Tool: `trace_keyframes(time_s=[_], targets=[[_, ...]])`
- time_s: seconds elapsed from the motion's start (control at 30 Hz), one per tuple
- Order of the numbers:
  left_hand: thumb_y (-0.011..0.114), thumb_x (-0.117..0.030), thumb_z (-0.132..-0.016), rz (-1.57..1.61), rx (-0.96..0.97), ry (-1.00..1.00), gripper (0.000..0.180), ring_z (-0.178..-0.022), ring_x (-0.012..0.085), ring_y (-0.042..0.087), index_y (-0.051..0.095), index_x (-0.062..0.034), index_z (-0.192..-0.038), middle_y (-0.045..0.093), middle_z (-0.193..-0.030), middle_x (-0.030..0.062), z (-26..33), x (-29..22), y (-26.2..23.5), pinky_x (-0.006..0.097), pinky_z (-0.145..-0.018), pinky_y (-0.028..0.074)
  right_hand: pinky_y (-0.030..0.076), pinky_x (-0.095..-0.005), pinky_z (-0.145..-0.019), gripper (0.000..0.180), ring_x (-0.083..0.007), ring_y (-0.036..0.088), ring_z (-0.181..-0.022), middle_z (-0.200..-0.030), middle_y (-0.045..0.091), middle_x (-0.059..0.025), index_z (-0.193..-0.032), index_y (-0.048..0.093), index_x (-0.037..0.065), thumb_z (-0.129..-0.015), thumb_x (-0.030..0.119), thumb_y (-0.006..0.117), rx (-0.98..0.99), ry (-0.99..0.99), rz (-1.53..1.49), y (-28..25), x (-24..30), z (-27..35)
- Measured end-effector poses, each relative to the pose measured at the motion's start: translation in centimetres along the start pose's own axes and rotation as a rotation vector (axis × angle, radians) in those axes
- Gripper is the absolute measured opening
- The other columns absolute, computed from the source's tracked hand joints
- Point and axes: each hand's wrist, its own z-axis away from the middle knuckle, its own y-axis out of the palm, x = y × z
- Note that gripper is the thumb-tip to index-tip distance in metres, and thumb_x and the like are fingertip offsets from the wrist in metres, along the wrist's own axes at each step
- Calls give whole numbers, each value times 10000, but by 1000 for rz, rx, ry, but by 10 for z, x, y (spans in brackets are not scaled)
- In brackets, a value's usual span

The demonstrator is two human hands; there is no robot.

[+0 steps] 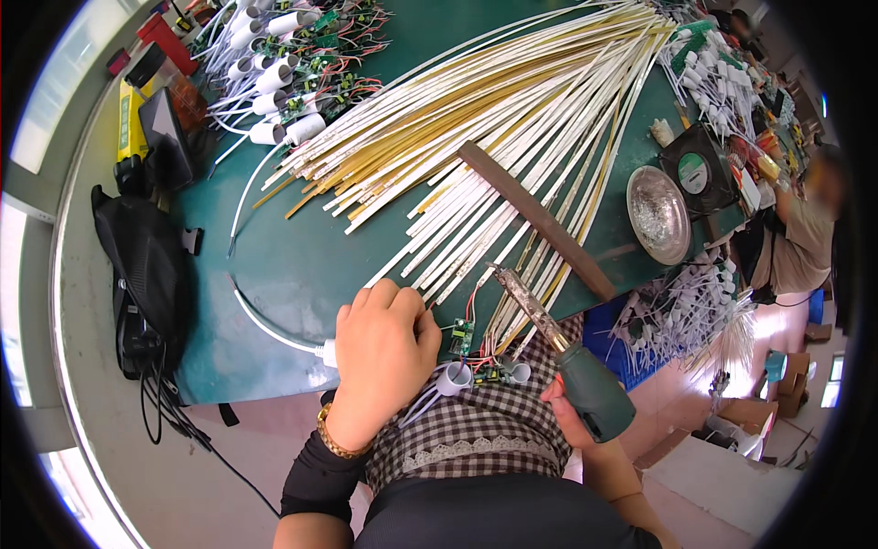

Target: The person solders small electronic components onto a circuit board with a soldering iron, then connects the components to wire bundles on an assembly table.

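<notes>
My left hand [389, 352] is closed at the table's near edge, by the lower ends of the strips. Its curled fingers hide what they pinch. A white cable [265, 325] leads to a white housing [330, 352] partly covered by this hand. In my right hand [569, 416] is a soldering iron [593, 393] with a dark green handle, its tip angled up and left over the strips. Between the hands, a small green circuit board [462, 338] with red wires lies near a white cap [454, 378]. Another small board [491, 374] rests beside it, against the checked apron [485, 439].
Long white and yellow strips [494, 110] fan across the green table [274, 247], under a brown bar [540, 220]. A metal dish [658, 215] and a fan [700, 169] stand right. Wired caps [274, 91] pile up far left. Another person [805, 238] is at far right.
</notes>
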Motion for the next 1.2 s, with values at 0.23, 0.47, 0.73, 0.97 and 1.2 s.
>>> trace_keyframes(time_s=[0.23,0.47,0.73,0.97,1.2], targets=[[753,-15,-687,148,-184,64,166,-701,247,552,618,-95,-738,542,-741,35,2,3,3,363,-605,384,563,-331,-671,210,-195,661,-727,-865,632,-111,-1036,619,-59,-858,47,650,11,55,-10,-4,6,-9],[767,-14,-681,192,-287,126,171,-695,231,546,647,-96,-771,576,-767,17,4,6,5,350,-637,388,563,-323,-664,194,-194,665,-719,-849,635,-108,-1013,623,-55,-853,50,654,-8,-28,2,-1,3,-12],[784,-44,-675,79,-183,137,145,-724,219,549,668,-108,-734,581,-755,-4,2,3,2,362,-696,382,562,-322,-672,180,-190,660,-719,-856,631,-104,-998,620,-49,-855,55,656,6,16,30,0,3,-10],[768,-71,-692,43,-84,34,101,-734,226,566,675,-111,-705,594,-729,0,-2,2,2,364,-693,387,560,-338,-678,289,-188,642,-757,-905,608,-89,-1150,567,-34,-885,43,653,81,188,-470,1,-4,0],[770,-74,-692,67,-93,34,109,-731,223,565,669,-116,-691,591,-720,0,-1,2,2,365,-680,385,561,-331,-674,354,-180,635,-749,-891,604,-92,-1231,541,-29,-894,24,637,108,46,-419,-2,1,-6]])
